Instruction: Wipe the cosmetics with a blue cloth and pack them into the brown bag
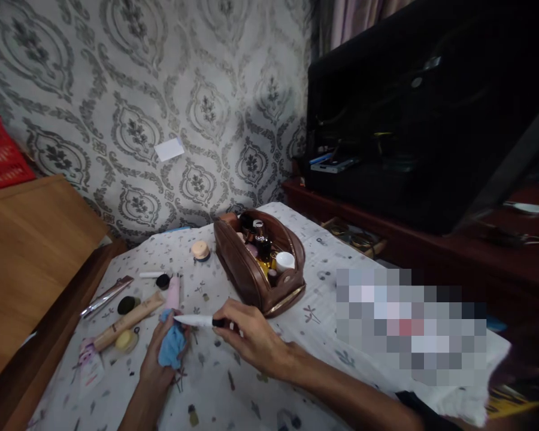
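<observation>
At lower centre, with right hand [248, 336] pinching the white tube [195, 321] and left hand [156, 353] clutching blue cloth [171, 347], wipe lightly.

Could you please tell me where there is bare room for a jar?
The patterned cover shows bare between the brown bag and right forearm, and between that and the left forearm. Left of the left hand, the tan tube and yellow jar crowd it.

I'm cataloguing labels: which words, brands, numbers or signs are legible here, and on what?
No text can be read.
Tan tube: print too small and blurred.
Purple-and-white tube: print too blurred.
Red item: lettering too blurred.
White tube in the right hand: no print I can make out.
</observation>
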{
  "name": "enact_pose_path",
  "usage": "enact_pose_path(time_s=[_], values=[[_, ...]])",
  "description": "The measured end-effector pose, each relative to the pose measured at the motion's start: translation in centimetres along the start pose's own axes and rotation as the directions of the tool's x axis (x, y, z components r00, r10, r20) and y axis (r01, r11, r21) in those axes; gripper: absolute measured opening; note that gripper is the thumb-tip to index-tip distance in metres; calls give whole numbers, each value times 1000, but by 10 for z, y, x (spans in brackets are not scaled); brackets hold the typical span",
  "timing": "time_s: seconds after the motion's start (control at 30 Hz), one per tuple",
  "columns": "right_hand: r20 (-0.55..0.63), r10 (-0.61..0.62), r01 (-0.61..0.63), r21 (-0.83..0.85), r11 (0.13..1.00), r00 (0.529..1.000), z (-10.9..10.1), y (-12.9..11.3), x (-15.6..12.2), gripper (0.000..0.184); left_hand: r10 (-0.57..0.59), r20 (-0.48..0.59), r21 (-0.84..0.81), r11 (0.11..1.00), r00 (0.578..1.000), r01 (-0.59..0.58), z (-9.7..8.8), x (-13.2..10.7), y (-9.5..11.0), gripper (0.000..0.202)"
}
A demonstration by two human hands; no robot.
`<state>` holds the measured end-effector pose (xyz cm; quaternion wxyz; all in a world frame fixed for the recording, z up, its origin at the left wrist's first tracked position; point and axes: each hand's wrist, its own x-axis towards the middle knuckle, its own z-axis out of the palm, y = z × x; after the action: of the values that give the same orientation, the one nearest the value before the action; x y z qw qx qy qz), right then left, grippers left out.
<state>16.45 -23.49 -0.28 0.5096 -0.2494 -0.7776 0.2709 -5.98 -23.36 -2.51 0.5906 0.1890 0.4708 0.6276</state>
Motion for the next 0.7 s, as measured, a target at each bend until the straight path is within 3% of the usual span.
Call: enact_pose_path(time_s=[0.07, 0.17, 0.3, 0.4, 0.5, 0.7], values=[[-12, -87, 85, -87, 993, 996, -15, -8, 6, 8, 5, -10, 1, 1000, 1000, -5, 0, 0, -2, 16], [-108, -159, 132, -221, 966, 981, -55, -21, 23, 12, 8, 59, 61, 998, 998, -12, 2, -2, -2, 27], [-309, -139, -13, -443, 897, 941, -116, -19, 61, 13, 16, 149, 198, 979, 989, -46, 2, -1, -1, 40], [-272, -52, -117, -569, 814, 961, -146, -2, 96, 14, 11, 138, 249, 968, 990, -45, 1, 2, -3, 42], [-197, 59, -178, -661, 729, 979, -154, 20, 128, 21, 51, 130, 282, 956, 990, -86, 1, 4, -9, 43], [-37, 247, -177, -799, 575, 968, -140, 54, 167, 24, 52, 159, 331, 938, 986, -103, 4, 2, -15, 43]])
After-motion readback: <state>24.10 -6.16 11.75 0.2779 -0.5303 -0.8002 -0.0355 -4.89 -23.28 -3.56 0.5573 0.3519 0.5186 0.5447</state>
